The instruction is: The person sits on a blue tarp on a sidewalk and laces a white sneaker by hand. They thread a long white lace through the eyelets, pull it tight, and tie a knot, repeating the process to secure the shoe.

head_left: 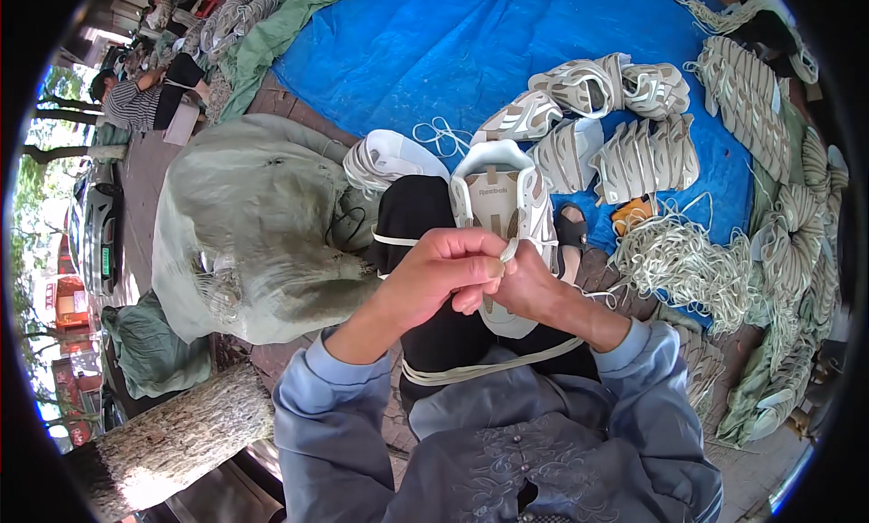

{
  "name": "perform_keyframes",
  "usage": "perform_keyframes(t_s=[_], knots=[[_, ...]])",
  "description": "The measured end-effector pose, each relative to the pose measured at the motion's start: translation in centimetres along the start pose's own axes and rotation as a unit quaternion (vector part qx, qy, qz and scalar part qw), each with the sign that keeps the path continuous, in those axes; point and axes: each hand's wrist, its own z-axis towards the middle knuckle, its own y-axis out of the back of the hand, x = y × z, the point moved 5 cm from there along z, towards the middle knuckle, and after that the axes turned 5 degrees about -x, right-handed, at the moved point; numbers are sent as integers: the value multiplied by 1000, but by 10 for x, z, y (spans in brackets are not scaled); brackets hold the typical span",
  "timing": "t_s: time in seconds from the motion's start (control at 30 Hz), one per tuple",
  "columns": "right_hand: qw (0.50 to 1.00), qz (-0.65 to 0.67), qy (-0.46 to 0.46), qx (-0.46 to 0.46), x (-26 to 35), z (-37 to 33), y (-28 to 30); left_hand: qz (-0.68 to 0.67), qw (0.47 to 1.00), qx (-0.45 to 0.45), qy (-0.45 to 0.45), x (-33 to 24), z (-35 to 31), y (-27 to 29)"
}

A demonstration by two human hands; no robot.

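Observation:
A white and beige shoe upper [496, 206] rests on my lap, its opening facing away from me and its tongue showing. Above its lacing area my left hand [450, 268] pinches a whitish shoelace [510, 249] between thumb and forefinger. Close against it, my right hand [534, 283] is closed at the same lace, its fingertips partly hidden behind the left fingers. The hands cover the middle of the upper; its toe shows below them. A pale band [493, 367] of lace or cord runs across my dark-clothed thighs.
Several shoe uppers [644, 161] lie on a blue tarp [407, 52] ahead, beside a tangled heap of white laces [683, 260]. Bundled uppers [747, 106] line the right. A large grey-green sack [253, 224] and a tree trunk [186, 437] stand left. Another person [145, 102] sits far left.

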Motion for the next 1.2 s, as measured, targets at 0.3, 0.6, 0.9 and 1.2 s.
perform_keyframes(t_s=[0.3, 0.6, 0.9, 1.2], knots=[[840, 404, -265, -246, -154, 10, 191, -409, 821, -145, -370, -47, -57, 180], [830, 82, -460, -304, -288, -77, 374, 203, 713, -671, -16, -53, -138, 370], [985, 74, -152, 44, -86, 26, 116, 702, 585, -176, -366, 7, -21, 23], [979, -155, 58, 116, -58, 24, 34, 762, 486, -182, -387, 24, 9, 30]])
